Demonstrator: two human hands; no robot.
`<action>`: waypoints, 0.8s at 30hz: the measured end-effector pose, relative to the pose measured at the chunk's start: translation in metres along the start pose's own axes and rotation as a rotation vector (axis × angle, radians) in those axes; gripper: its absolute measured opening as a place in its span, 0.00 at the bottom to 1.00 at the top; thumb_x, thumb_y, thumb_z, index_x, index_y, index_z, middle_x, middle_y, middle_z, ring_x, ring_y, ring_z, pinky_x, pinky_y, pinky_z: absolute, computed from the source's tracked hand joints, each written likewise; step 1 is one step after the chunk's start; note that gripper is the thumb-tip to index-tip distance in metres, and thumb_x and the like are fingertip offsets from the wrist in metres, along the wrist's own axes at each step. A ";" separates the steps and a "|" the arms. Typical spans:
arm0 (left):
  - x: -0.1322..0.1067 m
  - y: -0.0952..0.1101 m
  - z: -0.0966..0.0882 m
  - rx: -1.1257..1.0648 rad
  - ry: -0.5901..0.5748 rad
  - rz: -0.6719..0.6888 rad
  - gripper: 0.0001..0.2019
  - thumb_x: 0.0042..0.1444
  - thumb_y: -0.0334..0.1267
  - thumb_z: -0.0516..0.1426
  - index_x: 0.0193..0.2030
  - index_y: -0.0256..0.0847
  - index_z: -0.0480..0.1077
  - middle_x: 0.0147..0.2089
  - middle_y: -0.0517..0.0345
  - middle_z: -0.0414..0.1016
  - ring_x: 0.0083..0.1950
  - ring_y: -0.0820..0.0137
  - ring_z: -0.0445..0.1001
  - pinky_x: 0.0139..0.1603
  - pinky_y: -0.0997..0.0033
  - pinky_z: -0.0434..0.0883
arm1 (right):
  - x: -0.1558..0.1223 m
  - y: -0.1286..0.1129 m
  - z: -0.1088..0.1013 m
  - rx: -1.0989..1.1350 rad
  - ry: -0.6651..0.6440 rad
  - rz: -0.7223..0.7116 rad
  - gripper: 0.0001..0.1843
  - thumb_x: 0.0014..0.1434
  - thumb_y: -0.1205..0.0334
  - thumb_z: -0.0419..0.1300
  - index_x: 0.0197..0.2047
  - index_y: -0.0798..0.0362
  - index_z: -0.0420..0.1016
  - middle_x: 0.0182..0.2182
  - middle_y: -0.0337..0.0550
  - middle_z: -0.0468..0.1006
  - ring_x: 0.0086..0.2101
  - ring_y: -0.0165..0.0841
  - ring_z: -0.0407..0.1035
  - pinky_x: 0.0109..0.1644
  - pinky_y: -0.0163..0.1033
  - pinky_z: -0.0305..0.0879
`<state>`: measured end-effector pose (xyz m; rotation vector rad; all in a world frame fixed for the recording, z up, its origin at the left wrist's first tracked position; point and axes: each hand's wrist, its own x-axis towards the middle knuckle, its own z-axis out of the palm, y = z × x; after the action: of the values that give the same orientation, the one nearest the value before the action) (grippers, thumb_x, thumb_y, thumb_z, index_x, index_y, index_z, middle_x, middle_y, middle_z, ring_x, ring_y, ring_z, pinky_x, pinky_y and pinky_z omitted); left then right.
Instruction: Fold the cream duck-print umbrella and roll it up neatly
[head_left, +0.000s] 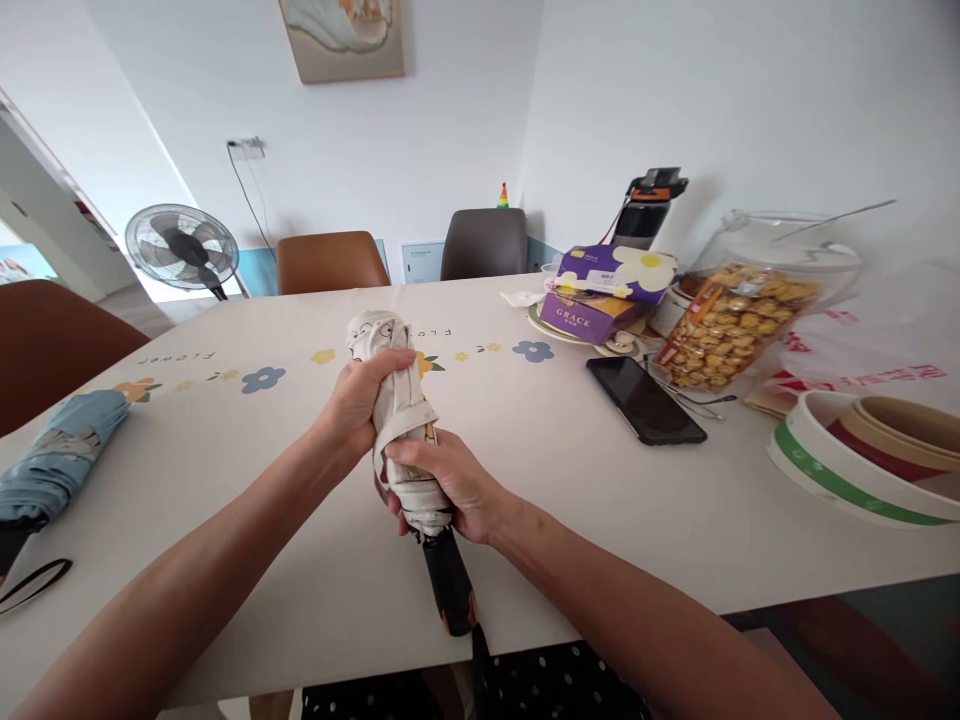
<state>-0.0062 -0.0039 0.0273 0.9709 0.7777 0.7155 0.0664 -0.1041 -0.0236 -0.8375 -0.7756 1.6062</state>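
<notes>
Head view: left grip (366, 395) and right grip (456, 482) were wrapped around the rolled white umbrella (401, 395) over the counter (547, 430), left above right — had either slackened, its soft, creased cloth (420, 495) would likely have sprung loose under the flat strap (409, 419). Below the right grip stuck out a smooth black cylindrical handle (448, 580); well left of the grips lay a wrinkled blue umbrella (66, 455), and to their right a flat, glossy phone (645, 398).

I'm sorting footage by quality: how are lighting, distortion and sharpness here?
Head view: soft light, faint shadow on smooth white wall beside tall black bottle; head view: round green-banded white container looks stretched at right; head view: rolled off-white fabric umbrella looks fairly sharp.
</notes>
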 end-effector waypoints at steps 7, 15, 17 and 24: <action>0.008 -0.017 -0.003 -0.092 -0.334 -0.155 0.16 0.47 0.47 0.59 0.35 0.34 0.70 0.34 0.47 0.76 0.34 0.64 0.75 0.37 0.64 0.73 | 0.002 0.002 -0.001 0.376 -0.107 0.034 0.10 0.48 0.58 0.55 0.25 0.57 0.65 0.16 0.36 0.63 0.17 0.24 0.58 0.16 0.30 0.59; 0.009 -0.025 -0.010 -0.263 -0.562 -0.190 0.10 0.47 0.40 0.58 0.35 0.36 0.70 0.31 0.54 0.76 0.41 0.64 0.75 0.52 0.61 0.67 | 0.003 0.001 -0.007 0.450 -0.269 0.075 0.17 0.47 0.51 0.53 0.25 0.59 0.67 0.19 0.40 0.67 0.17 0.27 0.62 0.17 0.34 0.65; 0.007 -0.022 -0.010 -0.241 -0.534 -0.236 0.08 0.46 0.39 0.58 0.30 0.36 0.70 0.27 0.54 0.74 0.35 0.67 0.75 0.47 0.66 0.70 | 0.005 0.002 -0.008 0.397 -0.236 0.107 0.18 0.49 0.50 0.52 0.28 0.60 0.67 0.21 0.42 0.70 0.19 0.30 0.66 0.21 0.40 0.70; 0.010 -0.016 -0.009 -0.064 -0.330 -0.175 0.08 0.46 0.38 0.58 0.27 0.34 0.68 0.25 0.52 0.73 0.29 0.68 0.73 0.32 0.69 0.72 | 0.006 -0.003 -0.011 0.123 0.045 -0.003 0.15 0.51 0.53 0.58 0.35 0.58 0.68 0.26 0.43 0.72 0.26 0.33 0.69 0.26 0.44 0.72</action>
<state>-0.0055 0.0020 0.0075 0.9207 0.5378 0.4120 0.0763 -0.0971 -0.0272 -0.7809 -0.6388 1.6101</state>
